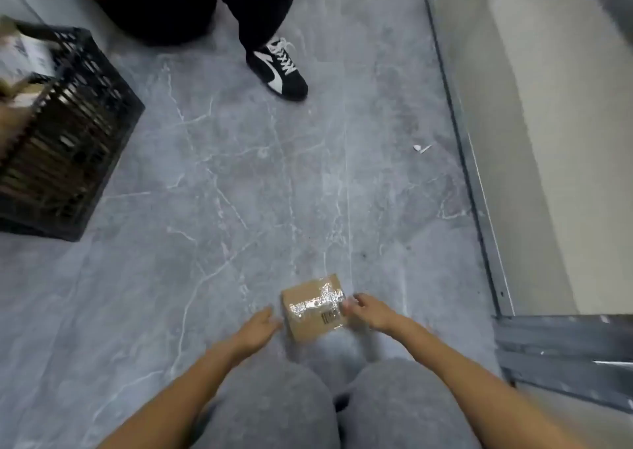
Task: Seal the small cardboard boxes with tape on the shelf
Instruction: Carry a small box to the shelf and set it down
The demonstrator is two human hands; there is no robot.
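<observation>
Small cardboard box (pixel 314 308) on the grey floor (pixel 239 181), just ahead of the knees, crossed with shiny clear tape (pixel 317 300) along and across the top. Judged sealed, or nearly so. Left hand (pixel 258 323) beside the box's left edge, fingers straight, gripping nothing. Right hand (pixel 368 310) at the right edge, fingers loosely bent, touching or about to touch; blurred, so cannot tell for sure. Black crate (pixel 68 133) of more cardboard well apart at left, apparently unsealed work remaining. No tape roll visible.
</observation>
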